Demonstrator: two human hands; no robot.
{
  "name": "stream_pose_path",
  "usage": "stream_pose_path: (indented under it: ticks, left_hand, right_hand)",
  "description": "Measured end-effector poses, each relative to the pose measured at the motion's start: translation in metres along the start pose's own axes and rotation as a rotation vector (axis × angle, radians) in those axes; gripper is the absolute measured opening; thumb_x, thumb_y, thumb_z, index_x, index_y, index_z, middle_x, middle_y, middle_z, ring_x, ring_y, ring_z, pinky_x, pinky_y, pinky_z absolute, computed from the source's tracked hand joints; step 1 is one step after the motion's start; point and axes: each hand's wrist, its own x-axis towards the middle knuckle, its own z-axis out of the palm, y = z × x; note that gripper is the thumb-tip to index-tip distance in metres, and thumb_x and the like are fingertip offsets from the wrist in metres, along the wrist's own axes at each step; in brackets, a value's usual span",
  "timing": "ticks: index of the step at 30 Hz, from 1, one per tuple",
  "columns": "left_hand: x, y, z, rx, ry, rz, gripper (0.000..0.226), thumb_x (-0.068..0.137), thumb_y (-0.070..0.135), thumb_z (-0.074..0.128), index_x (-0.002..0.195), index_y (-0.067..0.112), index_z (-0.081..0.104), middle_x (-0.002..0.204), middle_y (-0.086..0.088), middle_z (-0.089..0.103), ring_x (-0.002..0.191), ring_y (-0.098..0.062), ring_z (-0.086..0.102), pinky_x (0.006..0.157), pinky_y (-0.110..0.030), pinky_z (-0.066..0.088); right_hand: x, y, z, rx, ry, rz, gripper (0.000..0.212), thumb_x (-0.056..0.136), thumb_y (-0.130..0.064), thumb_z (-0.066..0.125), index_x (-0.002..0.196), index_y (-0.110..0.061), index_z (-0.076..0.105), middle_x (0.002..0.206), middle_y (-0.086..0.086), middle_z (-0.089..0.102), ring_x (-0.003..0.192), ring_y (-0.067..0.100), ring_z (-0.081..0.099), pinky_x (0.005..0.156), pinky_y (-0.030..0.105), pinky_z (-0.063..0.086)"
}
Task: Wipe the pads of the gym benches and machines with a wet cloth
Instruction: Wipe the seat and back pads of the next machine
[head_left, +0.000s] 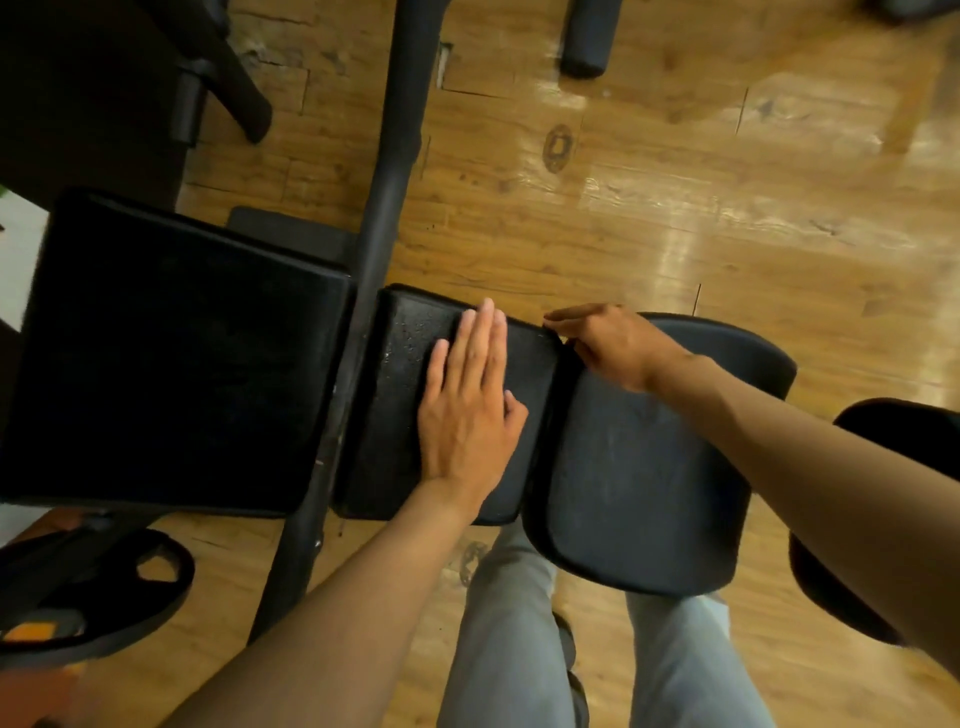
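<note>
Three black pads lie in a row on a gym bench. My left hand (470, 400) rests flat, fingers straight, on the small middle pad (395, 405), whose surface shows wet specks. My right hand (608, 343) sits at the far corner of the rounded seat pad (644, 483). Its fingers curl down into the gap between that pad and the middle one, gripping the seat pad's edge. The large back pad (171, 353) lies to the left, untouched. No cloth is visible.
A black steel frame tube (384, 171) runs from the top of the view down between the back pad and the middle pad. A weight plate (104, 597) lies on the wooden floor at lower left. Another dark pad (831, 519) is at the right edge. My legs stand below the seat.
</note>
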Motion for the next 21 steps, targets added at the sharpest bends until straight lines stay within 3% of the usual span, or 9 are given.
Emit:
stream_pose_path:
  ticks: [4,8,14,21]
  left_hand:
    - [-0.001,0.070,0.031,-0.064,-0.124,-0.012,0.089,0.090,0.029,0.056,0.163,0.005,0.011,0.172,-0.010,0.004,0.159,-0.021,0.003,0.129,-0.040,0.007]
    - [0.012,0.110,0.056,-0.043,-0.174,-0.033,0.086,0.094,0.031,0.053,0.163,0.004,0.009,0.172,-0.011,0.002,0.159,-0.022,0.002,0.129,-0.039,0.007]
    - [0.036,0.141,0.079,-0.044,-0.233,-0.080,0.084,0.099,0.036,0.047,0.164,0.006,0.002,0.172,-0.011,-0.004,0.159,-0.022,-0.003,0.130,-0.041,0.005]
    - [0.041,0.141,0.092,0.034,-0.219,-0.058,0.089,0.098,0.044,0.050,0.164,0.005,0.004,0.172,-0.010,-0.001,0.159,-0.024,-0.002,0.129,-0.041,0.005]
  right_hand:
    - [-0.014,0.038,-0.002,0.005,0.035,-0.019,0.051,0.090,0.002,0.054,0.138,-0.012,0.063,0.148,0.006,0.056,0.136,0.025,0.054,0.109,0.044,0.047]
    - [-0.031,0.088,0.001,0.099,0.111,0.021,0.054,0.091,0.003,0.050,0.143,-0.012,0.059,0.149,0.006,0.055,0.139,0.021,0.051,0.117,0.025,0.032]
    - [-0.067,0.168,0.014,0.212,0.149,0.062,0.054,0.090,0.007,0.053,0.139,-0.012,0.062,0.143,0.006,0.061,0.135,0.022,0.055,0.117,0.030,0.037]
    - [-0.121,0.239,0.034,0.344,0.130,0.281,0.055,0.091,0.008,0.053,0.141,-0.014,0.061,0.144,0.003,0.059,0.137,0.019,0.052,0.114,0.009,0.020]
